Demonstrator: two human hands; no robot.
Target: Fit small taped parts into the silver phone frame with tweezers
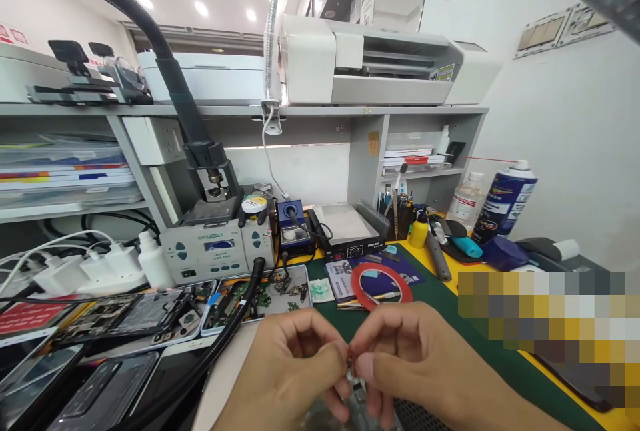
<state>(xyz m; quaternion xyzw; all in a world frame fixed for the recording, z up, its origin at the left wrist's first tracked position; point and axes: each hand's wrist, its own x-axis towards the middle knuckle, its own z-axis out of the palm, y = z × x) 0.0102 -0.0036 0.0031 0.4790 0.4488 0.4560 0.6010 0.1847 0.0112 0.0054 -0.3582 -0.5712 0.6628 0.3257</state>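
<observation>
head | L hand (295,367) + R hand (400,364) grips pinched on small part (357,385) | near mat (440,324) front edge, tape ring (381,286) behind

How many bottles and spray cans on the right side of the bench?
3: a yellow bottle by the tool holder, a clear bottle near the wall, a blue spray can beside it. The blurred patch may hide more.
</observation>
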